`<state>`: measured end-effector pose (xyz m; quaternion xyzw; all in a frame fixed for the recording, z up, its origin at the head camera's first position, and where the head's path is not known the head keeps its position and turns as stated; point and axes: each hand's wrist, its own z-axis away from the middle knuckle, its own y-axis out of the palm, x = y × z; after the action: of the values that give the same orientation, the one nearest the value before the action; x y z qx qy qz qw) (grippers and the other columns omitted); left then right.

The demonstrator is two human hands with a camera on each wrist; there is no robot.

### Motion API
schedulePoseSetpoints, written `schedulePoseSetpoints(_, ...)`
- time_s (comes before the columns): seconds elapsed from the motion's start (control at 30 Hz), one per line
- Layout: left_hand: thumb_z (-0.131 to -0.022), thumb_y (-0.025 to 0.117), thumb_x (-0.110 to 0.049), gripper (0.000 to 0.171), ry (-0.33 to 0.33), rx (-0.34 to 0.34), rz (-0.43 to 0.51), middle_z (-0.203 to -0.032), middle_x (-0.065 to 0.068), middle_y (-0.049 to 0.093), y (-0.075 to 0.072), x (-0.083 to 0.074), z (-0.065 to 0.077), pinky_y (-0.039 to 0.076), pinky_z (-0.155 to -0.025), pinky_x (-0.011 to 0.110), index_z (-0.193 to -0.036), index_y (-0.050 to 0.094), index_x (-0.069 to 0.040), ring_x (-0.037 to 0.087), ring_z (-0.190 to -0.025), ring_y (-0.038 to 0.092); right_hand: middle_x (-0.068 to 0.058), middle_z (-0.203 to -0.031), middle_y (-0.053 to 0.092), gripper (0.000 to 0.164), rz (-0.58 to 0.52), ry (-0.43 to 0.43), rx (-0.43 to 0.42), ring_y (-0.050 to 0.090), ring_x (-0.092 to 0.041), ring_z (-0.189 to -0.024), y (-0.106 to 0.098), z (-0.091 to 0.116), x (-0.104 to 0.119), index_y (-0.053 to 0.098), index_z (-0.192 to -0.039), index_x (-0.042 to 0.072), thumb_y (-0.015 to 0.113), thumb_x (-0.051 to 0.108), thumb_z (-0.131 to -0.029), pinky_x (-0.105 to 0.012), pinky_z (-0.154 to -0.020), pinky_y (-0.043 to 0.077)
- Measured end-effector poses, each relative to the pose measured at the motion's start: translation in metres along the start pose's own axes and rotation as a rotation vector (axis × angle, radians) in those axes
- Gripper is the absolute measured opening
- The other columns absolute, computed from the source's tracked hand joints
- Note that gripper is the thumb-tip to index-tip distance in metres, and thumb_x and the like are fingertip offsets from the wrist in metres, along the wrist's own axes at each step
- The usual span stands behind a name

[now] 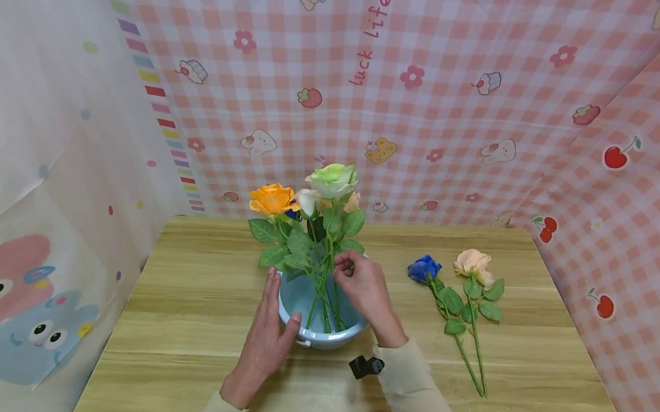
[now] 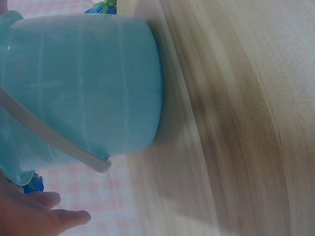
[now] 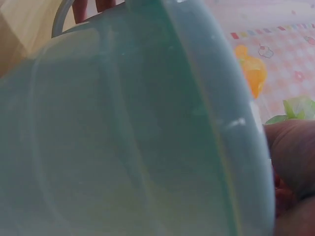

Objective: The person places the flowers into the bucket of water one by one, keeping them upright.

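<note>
A light blue bucket [image 1: 325, 340] stands on the table with several artificial roses upright in it. An orange rose [image 1: 273, 199] leans left; a pale green-white rose [image 1: 332, 180] rises highest. My left hand [image 1: 264, 340] rests along the bucket's left side, fingers extended and thumb apart near the rim. Over the right part of the rim, my right hand [image 1: 365, 291] has its fingers curled and pinches a rose stem among the crossing green stems; which bloom it belongs to is unclear. The left wrist view shows the bucket's side and its pale handle [image 2: 59, 140] hanging down.
On the table [image 1: 181, 323] to the right of the bucket lie a blue rose [image 1: 424, 269] and a peach rose [image 1: 473, 264], stems toward the front. A pink checked cloth [image 1: 459, 41] hangs behind and at right; a white patterned one [image 1: 67, 146] hangs left.
</note>
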<state>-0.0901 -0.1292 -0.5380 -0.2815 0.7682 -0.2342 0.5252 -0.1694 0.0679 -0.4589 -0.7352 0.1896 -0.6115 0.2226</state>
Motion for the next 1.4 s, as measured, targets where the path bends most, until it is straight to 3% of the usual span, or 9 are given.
schedulePoseSetpoints(0.23,-0.103,0.053,-0.032,0.081,0.003,0.000,0.010,-0.173,0.017,0.009,-0.001,-0.002,0.000,0.024,-0.122,0.056,-0.165,0.012,0.000,0.036,-0.157,0.016,-0.005,-0.086,0.073,0.011,0.072,0.001,0.009,0.070,-0.017,-0.079,0.004,-0.002,-0.003,0.073,-0.096,0.005,0.074,0.000,-0.086,-0.035,-0.073,0.059)
schedulePoseSetpoints(0.53,-0.104,0.052,-0.033,0.080,0.005,0.002,0.008,-0.173,0.017,0.009,0.000,-0.001,0.001,0.024,-0.122,0.056,-0.165,0.012,0.000,0.035,-0.157,0.016,-0.005,-0.090,0.074,0.012,0.081,-0.003,0.025,0.070,-0.019,-0.083,0.002,0.001,-0.003,0.075,-0.101,0.004,0.076,0.004,-0.089,-0.037,-0.077,0.059)
schedulePoseSetpoints(0.9,-0.104,0.054,-0.032,0.081,-0.007,0.014,0.007,-0.173,0.015,0.007,-0.002,-0.002,0.000,0.025,-0.122,0.056,-0.165,0.010,-0.001,0.035,-0.157,0.016,-0.011,-0.113,0.075,0.025,-0.160,-0.062,-0.022,0.071,-0.027,-0.108,-0.016,0.018,-0.013,0.073,-0.117,0.001,0.076,0.008,-0.093,-0.037,-0.089,0.061)
schedulePoseSetpoints(1.07,-0.104,0.054,-0.032,0.082,-0.014,0.017,0.006,-0.174,0.013,0.006,-0.002,-0.001,0.000,0.024,-0.123,0.054,-0.166,0.010,-0.003,0.033,-0.158,0.014,-0.011,-0.117,0.073,0.024,-0.269,-0.080,-0.056,0.070,-0.030,-0.111,-0.027,0.025,-0.019,0.073,-0.117,0.001,0.075,0.009,-0.095,-0.040,-0.092,0.060)
schedulePoseSetpoints(1.23,-0.103,0.056,-0.030,0.082,-0.019,0.018,0.003,-0.174,0.011,0.005,-0.002,-0.002,0.000,0.023,-0.123,0.053,-0.166,0.010,-0.003,0.032,-0.158,0.013,-0.015,-0.119,0.072,0.024,-0.341,-0.102,-0.080,0.068,-0.033,-0.114,-0.037,0.034,-0.027,0.072,-0.117,-0.001,0.075,0.009,-0.096,-0.046,-0.099,0.056)
schedulePoseSetpoints(1.4,-0.102,0.058,-0.024,0.082,-0.029,0.023,0.011,-0.174,0.009,0.004,-0.001,-0.001,0.000,0.022,-0.124,0.052,-0.166,0.010,-0.003,0.030,-0.158,0.012,-0.014,-0.119,0.072,0.024,-0.348,-0.084,-0.129,0.066,-0.029,-0.116,-0.049,0.043,-0.035,0.073,-0.118,0.002,0.074,0.014,-0.097,-0.047,-0.106,0.051)
